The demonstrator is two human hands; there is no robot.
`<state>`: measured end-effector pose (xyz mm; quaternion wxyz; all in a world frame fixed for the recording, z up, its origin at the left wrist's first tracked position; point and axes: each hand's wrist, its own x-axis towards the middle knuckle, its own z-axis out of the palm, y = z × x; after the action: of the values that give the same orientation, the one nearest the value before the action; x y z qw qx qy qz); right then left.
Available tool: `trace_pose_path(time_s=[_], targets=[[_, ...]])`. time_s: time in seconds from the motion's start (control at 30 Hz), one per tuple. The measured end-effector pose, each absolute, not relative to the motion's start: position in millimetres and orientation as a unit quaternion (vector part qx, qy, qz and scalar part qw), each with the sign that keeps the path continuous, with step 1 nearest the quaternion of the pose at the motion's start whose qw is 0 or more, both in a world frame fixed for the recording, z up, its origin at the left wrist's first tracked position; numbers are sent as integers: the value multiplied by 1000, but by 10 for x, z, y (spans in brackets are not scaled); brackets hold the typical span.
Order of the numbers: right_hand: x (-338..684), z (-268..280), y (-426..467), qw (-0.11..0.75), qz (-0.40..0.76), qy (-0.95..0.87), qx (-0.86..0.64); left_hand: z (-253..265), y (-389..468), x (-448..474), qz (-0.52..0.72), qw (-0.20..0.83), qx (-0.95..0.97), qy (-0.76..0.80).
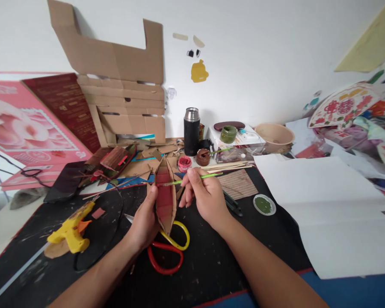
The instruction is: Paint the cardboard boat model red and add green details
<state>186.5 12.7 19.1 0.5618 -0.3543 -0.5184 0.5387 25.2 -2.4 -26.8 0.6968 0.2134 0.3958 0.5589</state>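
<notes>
My left hand (145, 220) grips a small boat-shaped cardboard piece (164, 203) by its left side, holding it up over the table. Its inside is painted dark red, while the rims are bare brown cardboard. In my right hand (207, 194) is a thin green paintbrush (197, 177), pinched between thumb and fingers. The brush tip reaches the upper inside of the cardboard boat, near my left thumb. Below the boat lie scissors (166, 270) with one red and one yellow handle loop, partly hidden by my left hand.
A yellow glue gun (71, 231) with a cord lies at left. Behind stand a black thermos (191, 132), a red paint jar (185, 163) and a brown paint jar (203, 157). A lid of green paint (265, 205), corrugated cardboard (239, 185) and white paper (327, 205) lie at right.
</notes>
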Motion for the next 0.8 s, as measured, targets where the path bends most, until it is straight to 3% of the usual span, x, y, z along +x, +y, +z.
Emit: trace_pose_path(time_s=[0.2, 0.67, 0.8], targets=[[1859, 181, 130, 539, 552, -529, -355, -290, -13, 228, 550, 711, 211, 385], [1943, 249, 215, 622, 496, -479, -370, -327, -56, 243, 547, 700, 216, 405], [1925, 236, 187, 607, 496, -492, -378, -309, -55, 254, 557, 687, 225, 409]])
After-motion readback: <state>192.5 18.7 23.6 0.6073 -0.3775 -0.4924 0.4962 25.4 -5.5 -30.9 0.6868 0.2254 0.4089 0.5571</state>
